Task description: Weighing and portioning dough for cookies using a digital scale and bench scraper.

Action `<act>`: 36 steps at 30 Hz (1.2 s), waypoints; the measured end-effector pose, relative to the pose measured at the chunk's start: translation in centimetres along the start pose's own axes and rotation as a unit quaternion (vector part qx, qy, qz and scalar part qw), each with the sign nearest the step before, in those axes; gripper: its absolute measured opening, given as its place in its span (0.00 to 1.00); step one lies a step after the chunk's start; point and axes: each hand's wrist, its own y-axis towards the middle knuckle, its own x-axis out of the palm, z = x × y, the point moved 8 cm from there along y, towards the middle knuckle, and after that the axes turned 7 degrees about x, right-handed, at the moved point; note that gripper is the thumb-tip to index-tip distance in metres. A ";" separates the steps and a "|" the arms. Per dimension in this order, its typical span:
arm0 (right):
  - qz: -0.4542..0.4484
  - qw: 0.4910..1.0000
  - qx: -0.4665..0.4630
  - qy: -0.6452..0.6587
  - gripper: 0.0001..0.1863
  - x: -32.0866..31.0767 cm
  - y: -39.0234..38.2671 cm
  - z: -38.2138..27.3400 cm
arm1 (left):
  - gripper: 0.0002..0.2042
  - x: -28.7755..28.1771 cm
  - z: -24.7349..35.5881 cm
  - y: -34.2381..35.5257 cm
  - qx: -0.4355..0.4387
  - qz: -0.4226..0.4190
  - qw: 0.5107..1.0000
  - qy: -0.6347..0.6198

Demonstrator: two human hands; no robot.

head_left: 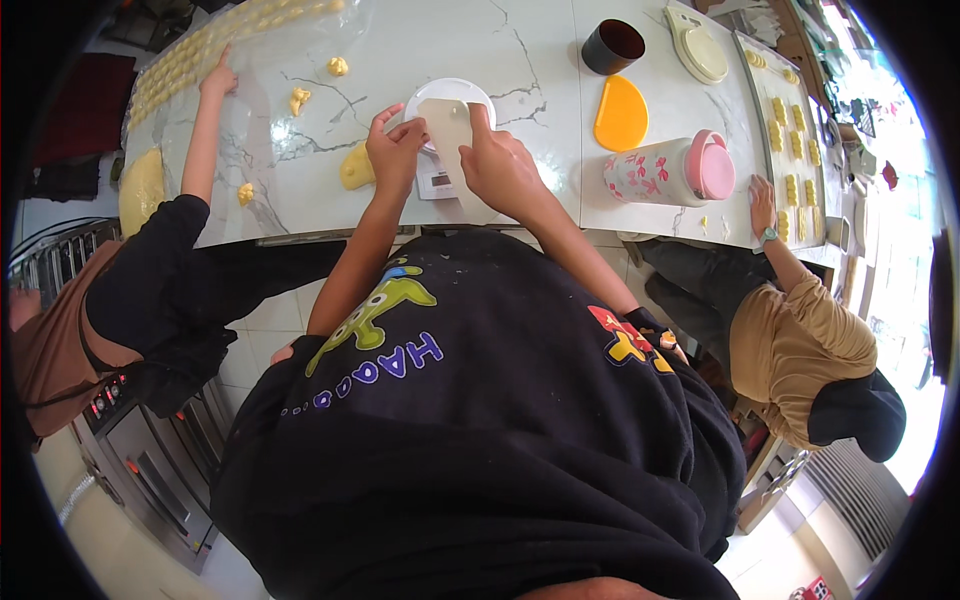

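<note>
My right hand [497, 168] grips a pale, flat dough scraper [446, 125], its index finger stretched along one edge. The scraper is held over a white kitchen scale [433, 186] with a round white platform [451, 87], hiding much of both. By the scraper's left edge, my left hand [394, 155] has its thumb and a finger drawn together. Whether a bit of dough sits between those fingertips is too small to tell. A lump of yellow dough [354, 169] rests on the table right beside my left wrist, partly behind it.
Small dough pieces [300, 99] are scattered left on the marble-patterned table [540, 60]. A co-worker's hand [221, 78] reaches toward rows of dough balls [190, 60]. Rightward are a dark cup [612, 47], yellow lid [621, 115], flowered bottle [650, 172] and tray [790, 150] near another co-worker's hand [763, 205].
</note>
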 end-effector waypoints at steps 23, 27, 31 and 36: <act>0.110 0.989 0.037 0.090 0.25 -5.0 0.6 3.2 | 0.19 -8.2 5.1 1.6 0.089 -0.077 0.949 0.292; 0.211 0.976 0.031 0.036 0.23 -8.7 -0.1 4.2 | 0.18 -10.1 7.4 0.6 0.161 -0.062 0.832 0.528; 0.186 0.976 0.066 0.090 0.24 -9.0 0.2 6.0 | 0.13 -11.8 4.8 1.2 0.066 -0.096 0.886 0.450; 0.185 0.977 0.055 0.093 0.24 -8.4 0.2 5.8 | 0.07 -11.2 4.2 1.3 0.056 -0.098 0.871 0.479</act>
